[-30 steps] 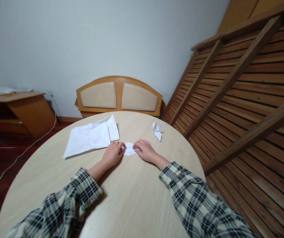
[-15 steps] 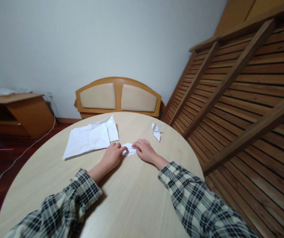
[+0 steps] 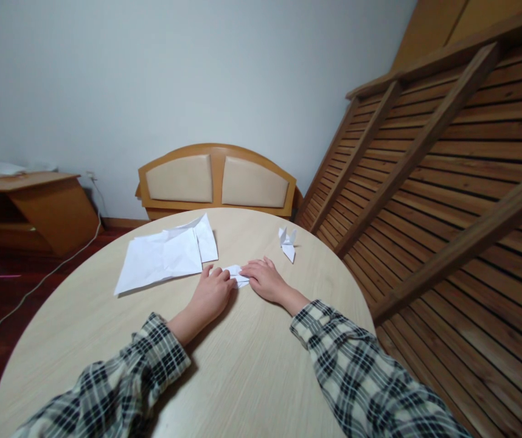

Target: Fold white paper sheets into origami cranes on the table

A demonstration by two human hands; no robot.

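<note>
A small folded sheet of white paper lies flat on the round table, between my two hands. My left hand is at its left edge, fingers curled down onto it and covering that side. Over the paper's right end rests my right hand, its fingers stretched out and pressing flat. Crease lines run across the part that shows between them. Farther back on the right stands a white origami crane, touched by neither hand.
Several loose sheets of white paper lie left of my hands on the pale round table. A padded wooden headboard stands behind the table. Wooden slats lean along the right. A cable trails across the floor at left.
My left hand has turned slightly, its fingers now more curled over the paper's left edge. My right hand's fingers have flattened and slid slightly left over the paper.
</note>
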